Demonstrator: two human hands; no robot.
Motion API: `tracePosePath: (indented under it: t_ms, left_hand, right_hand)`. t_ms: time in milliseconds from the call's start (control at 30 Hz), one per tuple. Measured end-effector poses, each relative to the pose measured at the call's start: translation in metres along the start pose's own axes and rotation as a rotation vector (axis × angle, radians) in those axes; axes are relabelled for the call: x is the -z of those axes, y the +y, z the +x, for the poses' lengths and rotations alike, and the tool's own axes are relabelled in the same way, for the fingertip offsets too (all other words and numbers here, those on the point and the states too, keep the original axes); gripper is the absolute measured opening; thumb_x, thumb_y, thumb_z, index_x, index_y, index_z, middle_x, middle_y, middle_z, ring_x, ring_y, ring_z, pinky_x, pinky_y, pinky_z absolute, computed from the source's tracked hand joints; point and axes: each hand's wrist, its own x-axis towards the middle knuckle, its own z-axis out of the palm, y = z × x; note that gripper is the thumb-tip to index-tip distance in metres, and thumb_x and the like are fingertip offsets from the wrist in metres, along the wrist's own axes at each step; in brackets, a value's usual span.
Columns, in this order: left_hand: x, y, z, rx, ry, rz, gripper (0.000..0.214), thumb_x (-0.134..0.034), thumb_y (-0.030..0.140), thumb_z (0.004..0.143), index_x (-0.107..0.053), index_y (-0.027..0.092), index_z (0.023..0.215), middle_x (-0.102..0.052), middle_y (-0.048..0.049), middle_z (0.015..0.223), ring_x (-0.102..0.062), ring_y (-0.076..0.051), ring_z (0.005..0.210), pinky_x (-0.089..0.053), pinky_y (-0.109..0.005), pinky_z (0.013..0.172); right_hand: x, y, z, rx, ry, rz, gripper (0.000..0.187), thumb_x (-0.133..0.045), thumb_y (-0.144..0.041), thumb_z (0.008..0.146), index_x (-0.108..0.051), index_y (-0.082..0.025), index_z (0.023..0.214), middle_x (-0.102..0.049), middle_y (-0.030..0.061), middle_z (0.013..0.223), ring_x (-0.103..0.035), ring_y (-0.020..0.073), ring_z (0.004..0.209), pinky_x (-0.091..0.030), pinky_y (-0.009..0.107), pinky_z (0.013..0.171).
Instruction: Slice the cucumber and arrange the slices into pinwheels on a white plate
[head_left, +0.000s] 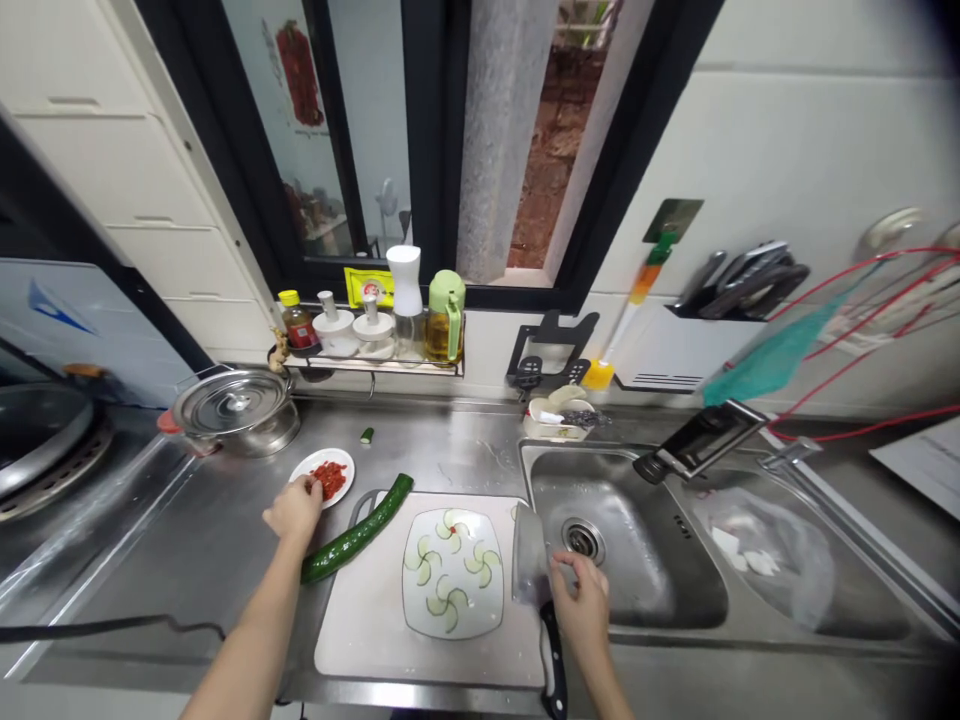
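Observation:
My left hand (295, 508) reaches over the near edge of a small white plate (302, 466), its fingers pinched at the chopped red pepper (329, 480). Beside that wrist a whole cucumber (360, 535) lies slanted over the edge of the pale cutting board (360, 640). A squarish white plate (456, 548) rests on the board with several pinwheels of thin cucumber slices (448, 604); the farthest has a red centre. Right of it lies a cleaver (530, 560), black handle toward me. My right hand (583, 605) hovers beside the blade with thumb and fingers drawn together; anything between them is too small to make out.
A steel double sink (630, 590) adjoins the board on the right. A lidded pot (238, 410) stands back left, near a wok (41, 440). A cucumber end (367, 436) lies behind the board. Bottles and jars fill a rack (375, 365) under the window.

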Motion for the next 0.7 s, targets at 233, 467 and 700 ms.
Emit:
tracePosePath:
  t_ms: [233,467,700]
  left_hand:
    - [0.001,0.016,-0.032,0.02,0.054,-0.729,0.024,-0.057,0.041,0.073,-0.063,0.022,0.086,-0.069,-0.0039,0.084,-0.064,-0.021,0.083,-0.049,-0.032,0.076]
    - [-0.001,0.053,-0.136,0.087,-0.533,-1.346,0.041,-0.076,0.045,0.055,-0.064,0.02,0.084,-0.065,-0.0002,0.074,-0.055,-0.01,0.059,-0.041,-0.021,0.054]
    - [-0.005,0.073,-0.236,0.111,-1.013,-1.411,0.038,-0.082,0.045,0.055,-0.063,0.019,0.076,-0.057,0.0028,0.061,-0.049,-0.008,0.056,-0.035,-0.02,0.056]
  right_hand:
    - [-0.006,-0.021,0.002,-0.021,-0.044,0.066,0.034,-0.047,-0.052,0.079,-0.064,-0.023,0.076,-0.067,0.0086,0.08,-0.058,0.0269,0.085,-0.045,0.038,0.073]
    - [-0.019,-0.077,-0.014,0.014,-0.239,0.232,0.026,-0.048,-0.043,0.084,-0.064,-0.024,0.08,-0.067,0.0066,0.082,-0.061,0.0234,0.079,-0.046,0.033,0.064]
    - [-0.029,-0.121,-0.038,0.105,-0.555,0.334,0.014,-0.05,-0.029,0.088,-0.063,-0.024,0.087,-0.066,0.003,0.083,-0.06,0.0185,0.081,-0.046,0.028,0.067]
